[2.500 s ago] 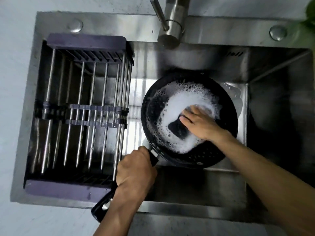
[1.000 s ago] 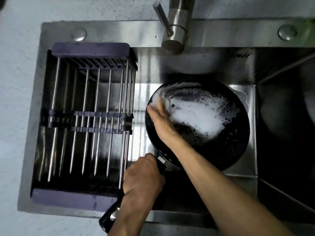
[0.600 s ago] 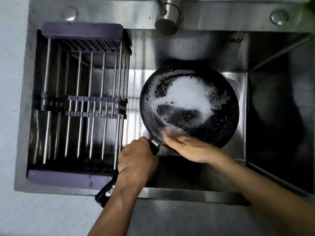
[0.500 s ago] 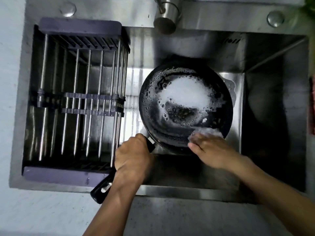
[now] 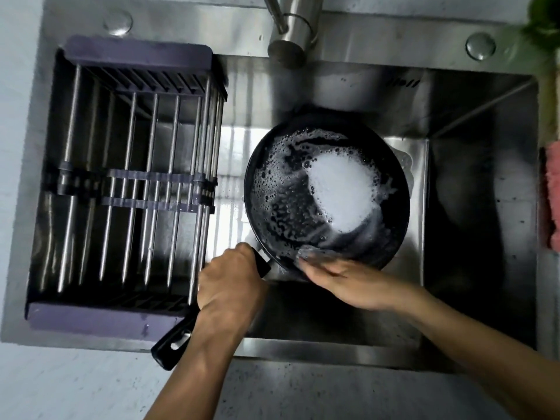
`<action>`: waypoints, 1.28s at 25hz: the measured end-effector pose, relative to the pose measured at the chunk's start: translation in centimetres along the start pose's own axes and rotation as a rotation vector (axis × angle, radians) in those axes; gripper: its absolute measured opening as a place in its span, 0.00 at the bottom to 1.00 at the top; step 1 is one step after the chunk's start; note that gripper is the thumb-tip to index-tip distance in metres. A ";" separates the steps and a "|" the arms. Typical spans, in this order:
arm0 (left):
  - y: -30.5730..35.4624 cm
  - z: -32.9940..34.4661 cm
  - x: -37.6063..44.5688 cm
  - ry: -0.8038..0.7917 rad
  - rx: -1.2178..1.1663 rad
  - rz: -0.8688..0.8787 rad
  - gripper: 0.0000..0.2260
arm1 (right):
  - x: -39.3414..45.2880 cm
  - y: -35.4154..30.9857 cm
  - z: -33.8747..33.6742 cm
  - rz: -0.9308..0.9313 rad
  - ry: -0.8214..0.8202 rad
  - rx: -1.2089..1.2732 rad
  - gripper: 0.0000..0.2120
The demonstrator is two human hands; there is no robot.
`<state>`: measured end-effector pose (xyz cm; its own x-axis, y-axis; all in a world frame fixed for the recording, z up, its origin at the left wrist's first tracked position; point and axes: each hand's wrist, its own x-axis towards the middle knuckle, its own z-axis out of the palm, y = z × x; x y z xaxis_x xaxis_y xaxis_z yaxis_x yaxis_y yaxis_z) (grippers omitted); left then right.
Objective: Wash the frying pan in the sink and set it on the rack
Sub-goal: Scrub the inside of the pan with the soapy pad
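A black frying pan point(image 5: 288, 207) sits in the steel sink point(image 5: 348, 83), its inside covered with white foam and bubbles. My left hand point(image 5: 230, 286) is closed around the pan's black handle, whose end sticks out over the sink's front edge. My right hand point(image 5: 348, 278) presses a foamy sponge point(image 5: 312, 252) against the pan's near rim; the sponge is mostly hidden under my fingers. The purple-framed drying rack point(image 5: 136, 53) with steel bars spans the sink's left part and holds nothing.
The steel faucet point(image 5: 291, 34) stands at the back, above the pan, with no water visible. A pink cloth point(image 5: 551, 201) lies at the right edge and a green plant point(image 5: 545, 22) at the top right. Pale countertop surrounds the sink.
My right hand with the sponge has swept around the pan, from its middle to the left rim and along the near rim. My left hand has kept its hold on the handle.
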<state>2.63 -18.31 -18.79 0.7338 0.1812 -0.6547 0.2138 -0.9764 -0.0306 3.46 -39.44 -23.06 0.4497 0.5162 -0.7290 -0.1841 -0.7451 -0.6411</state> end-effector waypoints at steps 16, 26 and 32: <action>0.1 -0.3 0.0 -0.062 -0.044 -0.013 0.15 | 6.8 2.2 -5.2 0.183 0.463 -0.105 0.25; 0.3 -0.7 0.0 -0.080 -0.038 -0.013 0.16 | 6.5 1.5 -1.3 0.392 0.328 -0.233 0.37; 0.1 0.2 -0.1 -0.038 0.014 0.022 0.14 | 16.3 -10.8 -6.1 0.087 0.768 0.917 0.31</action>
<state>2.42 -18.45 -18.87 0.7133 0.1555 -0.6834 0.1889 -0.9816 -0.0262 18.12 -25.58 -26.52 0.7517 -0.1405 -0.6444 -0.6534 -0.0253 -0.7566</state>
